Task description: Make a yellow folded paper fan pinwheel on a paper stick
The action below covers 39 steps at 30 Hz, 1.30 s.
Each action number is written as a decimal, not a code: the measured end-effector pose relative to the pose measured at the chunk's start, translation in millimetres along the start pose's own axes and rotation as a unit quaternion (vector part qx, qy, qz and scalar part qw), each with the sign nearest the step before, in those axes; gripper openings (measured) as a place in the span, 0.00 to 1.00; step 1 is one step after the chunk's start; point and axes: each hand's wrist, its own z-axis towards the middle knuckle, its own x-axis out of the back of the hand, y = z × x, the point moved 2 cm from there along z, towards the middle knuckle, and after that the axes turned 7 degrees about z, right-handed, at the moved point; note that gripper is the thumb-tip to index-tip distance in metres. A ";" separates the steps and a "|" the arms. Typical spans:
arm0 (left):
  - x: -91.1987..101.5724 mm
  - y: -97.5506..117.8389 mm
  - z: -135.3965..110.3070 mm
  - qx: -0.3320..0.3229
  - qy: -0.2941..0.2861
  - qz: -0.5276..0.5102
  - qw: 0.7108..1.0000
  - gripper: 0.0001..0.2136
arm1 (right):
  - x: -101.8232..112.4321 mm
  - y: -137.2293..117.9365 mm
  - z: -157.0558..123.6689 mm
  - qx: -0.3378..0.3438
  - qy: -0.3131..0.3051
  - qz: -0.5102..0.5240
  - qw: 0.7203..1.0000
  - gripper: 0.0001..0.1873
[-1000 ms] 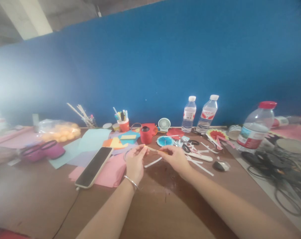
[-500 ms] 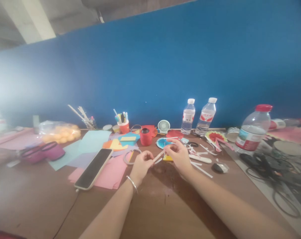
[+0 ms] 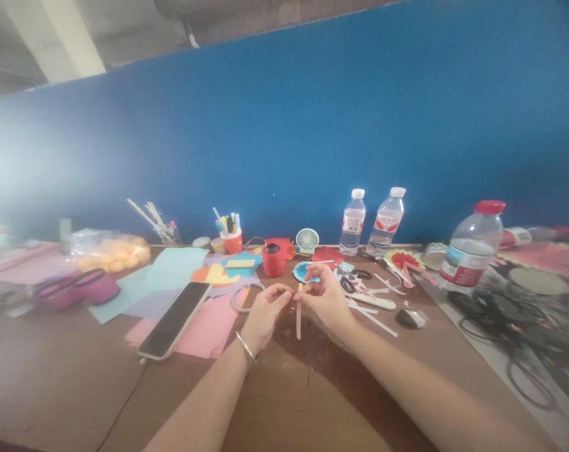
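Fingers [image 3: 281, 291] of left hand [image 3: 264, 314] and right hand [image 3: 329, 300] pinch the top of a pale strip [image 3: 298, 321], which hangs upright just above the worktop [image 3: 284, 395]. Step in hand appears to be a two-handed hold; the flimsy-looking strip calls for light, even pressure.

The upper end of the pale stick [image 3: 298, 321] is hidden among the fingertips where the left hand [image 3: 264, 312] and right hand [image 3: 326, 300] meet; whether the left one grips it cannot be told. The bottom edge cuts off both forearms. Haze at the left blurs the purple object [image 3: 84, 289] and the bag [image 3: 109, 250]. The bottle labels [image 3: 353, 221] are too small to read. Black cables [image 3: 539, 351] run off the right edge.
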 end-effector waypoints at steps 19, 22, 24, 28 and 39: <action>6.1 -5.3 1.0 0.036 -0.002 -0.032 0.999 0.11 | -1.6 -0.7 -6.7 0.062 -0.088 -0.221 0.969 0.11; 7.9 -7.1 2.1 0.042 0.006 -0.025 0.999 0.11 | -0.1 -1.7 -6.1 0.079 -0.083 -0.250 0.961 0.07; 10.4 -7.7 3.1 0.028 0.041 -0.019 0.999 0.12 | 1.2 -2.0 -5.3 0.084 -0.077 -0.262 0.958 0.05; 13.7 -7.1 4.2 -0.012 0.093 0.017 0.995 0.11 | 2.6 -1.1 -3.9 0.083 -0.076 -0.279 0.954 0.04; 10.1 2.4 1.9 -0.043 0.022 0.206 0.977 0.07 | 8.4 1.3 0.1 0.098 -0.130 -0.327 0.931 0.02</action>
